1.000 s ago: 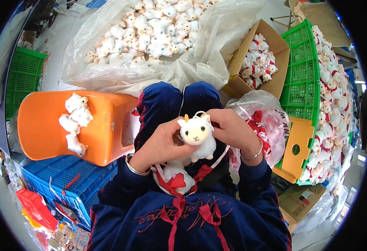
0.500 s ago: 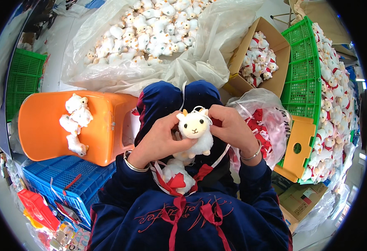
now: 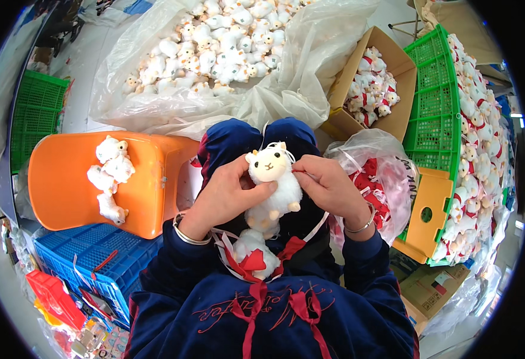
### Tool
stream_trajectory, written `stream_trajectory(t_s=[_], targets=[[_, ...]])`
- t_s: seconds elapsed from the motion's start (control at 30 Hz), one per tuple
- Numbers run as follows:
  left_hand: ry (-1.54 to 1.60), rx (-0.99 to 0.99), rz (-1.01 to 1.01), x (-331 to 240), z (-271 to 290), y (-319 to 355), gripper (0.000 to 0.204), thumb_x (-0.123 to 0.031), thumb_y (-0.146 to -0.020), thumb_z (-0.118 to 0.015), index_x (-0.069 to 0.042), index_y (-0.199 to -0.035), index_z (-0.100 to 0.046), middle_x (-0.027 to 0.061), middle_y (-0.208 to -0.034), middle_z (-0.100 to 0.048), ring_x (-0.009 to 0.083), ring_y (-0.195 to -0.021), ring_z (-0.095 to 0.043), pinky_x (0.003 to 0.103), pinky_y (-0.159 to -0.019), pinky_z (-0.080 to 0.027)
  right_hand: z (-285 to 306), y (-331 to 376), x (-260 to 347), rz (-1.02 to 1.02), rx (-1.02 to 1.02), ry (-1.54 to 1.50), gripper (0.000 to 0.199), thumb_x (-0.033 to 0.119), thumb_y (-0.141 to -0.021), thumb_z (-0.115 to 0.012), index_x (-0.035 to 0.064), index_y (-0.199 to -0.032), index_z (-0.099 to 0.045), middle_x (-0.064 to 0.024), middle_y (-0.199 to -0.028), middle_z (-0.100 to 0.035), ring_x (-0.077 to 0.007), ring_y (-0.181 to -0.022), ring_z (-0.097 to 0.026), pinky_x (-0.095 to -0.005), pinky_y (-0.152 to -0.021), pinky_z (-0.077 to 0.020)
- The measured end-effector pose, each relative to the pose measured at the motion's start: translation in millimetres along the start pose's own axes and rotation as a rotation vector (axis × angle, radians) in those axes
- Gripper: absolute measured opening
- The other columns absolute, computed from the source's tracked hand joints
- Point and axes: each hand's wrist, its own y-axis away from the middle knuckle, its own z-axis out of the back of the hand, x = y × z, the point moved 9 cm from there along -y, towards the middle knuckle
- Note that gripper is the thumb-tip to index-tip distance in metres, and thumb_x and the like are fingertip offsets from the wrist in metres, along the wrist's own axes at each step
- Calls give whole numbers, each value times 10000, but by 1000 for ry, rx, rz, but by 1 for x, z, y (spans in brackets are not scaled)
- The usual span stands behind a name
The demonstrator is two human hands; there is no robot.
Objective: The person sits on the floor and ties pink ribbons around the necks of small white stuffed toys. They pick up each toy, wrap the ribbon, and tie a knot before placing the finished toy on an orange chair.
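A white plush sheep (image 3: 281, 185) with a cream face is held upright over my lap. My left hand (image 3: 226, 194) is closed around its side, thumb across the chest under the chin. Beside the toy's neck, my right hand (image 3: 331, 182) pinches a thin red strip (image 3: 299, 171); most of the strip is hidden. A white cord loop shows by the toy's head. Below it, more white plush toys (image 3: 253, 251) lie in my lap, one with a red cloth piece (image 3: 254, 261) on it.
An orange chair (image 3: 53, 179) at left bears several plush sheep, above a blue crate (image 3: 119, 257). Ahead lies a large plastic bag (image 3: 298, 90) of toys. At right stand a cardboard box (image 3: 403, 78), a bag of red cloth pieces (image 3: 373, 191) and a green crate (image 3: 433, 102).
The plush sheep has tilted and turned, its head shifting left and up. My right hand has moved from its head to beside its neck, where a thin red strip now shows.
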Motion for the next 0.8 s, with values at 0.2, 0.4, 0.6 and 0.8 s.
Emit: stream_trajectory(t_s=[0.2, 0.4, 0.6, 0.8], targets=[[-402, 71, 85, -21, 22, -4, 390, -303, -869, -806, 20, -1077, -737, 35, -826, -709, 84, -732, -603, 271, -686, -499, -8, -10, 3, -116, -25, -81, 179, 126, -980, -584, -28, -1034, -658, -168, -834, -669, -275, -737, -644, -368, -690, -510], [-436, 56, 35, -22, 18, -6, 471, -407, -862, -785, 39, -1007, -743, 155, -790, -728, 210, -689, -696, 341, -656, -533, -6, 2, -5, -269, 61, -121, 340, 242, -883, -771, -34, -1059, -680, -68, -757, -658, -106, -672, -565, -300, -629, -488], [-332, 102, 26, -8, -14, 5, 396, -355, -880, -774, 5, -1042, -752, 113, -817, -736, 188, -710, -682, 317, -669, -534, 1, 28, -24, -303, 14, -205, 368, 204, -847, -835, -38, -1086, -694, -79, -906, -734, -87, -803, -651, -272, -734, -549], [-527, -40, -87, -10, -16, 11, 401, -366, -856, -795, -4, -1024, -753, 130, -812, -736, 226, -694, -702, 333, -655, -537, -2, 30, -25, -307, 1, -345, 318, 157, -832, -861, -39, -988, -665, -29, -893, -693, -46, -796, -615, -237, -686, -528]])
